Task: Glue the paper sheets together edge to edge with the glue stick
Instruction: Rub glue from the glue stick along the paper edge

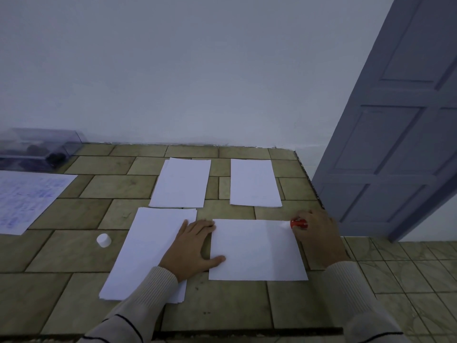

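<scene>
Glue stick, red, white tip down on the far right corner of the near sheet. Right hand grips it, fingers curled round the barrel. The sheet lies landscape on the tiled table.

Left hand lies flat at the sheet's left edge, fingers straight and pressed together, thumb spread apart and resting on the paper. The palm overlaps a paper stack just left of the sheet.

White cap stands left of the stack, apart from it. Two more white sheets farther back: left one, right one, with a gap between them.

Printed page at far left. Clear plastic box by the wall, contents dark and unclear. Grey panelled door at right.
</scene>
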